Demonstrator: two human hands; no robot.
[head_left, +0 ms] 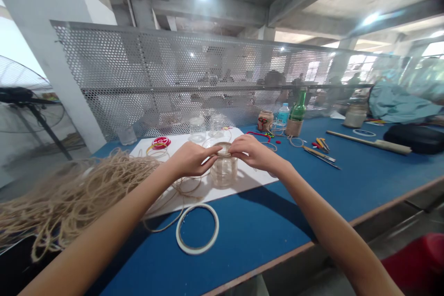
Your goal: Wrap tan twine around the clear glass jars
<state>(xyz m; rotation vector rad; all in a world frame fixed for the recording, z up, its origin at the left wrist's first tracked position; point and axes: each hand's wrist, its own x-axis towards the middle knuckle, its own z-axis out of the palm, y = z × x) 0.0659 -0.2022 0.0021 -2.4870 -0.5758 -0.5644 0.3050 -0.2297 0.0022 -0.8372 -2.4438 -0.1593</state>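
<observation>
A clear glass jar (224, 173) stands on a white sheet (249, 175), with tan twine (224, 149) wound around its neck. My left hand (191, 159) and my right hand (248, 151) meet at the jar's top, their fingertips pressed on the twine at the neck. A loose strand of twine (183, 187) runs from under my left hand across the sheet. It leads toward a large tangled heap of twine (72, 199) at the left of the table.
The blue table (253, 226) has a wooden front edge. On it lie a white tape ring (197, 229), empty glass jars (197, 129), a green bottle (298, 106), a water bottle (283, 114), pliers and tools (321, 152), and a black bag (412, 138). A perforated metal screen (173, 74) stands behind the table, and a floor fan (21, 97) stands at the left.
</observation>
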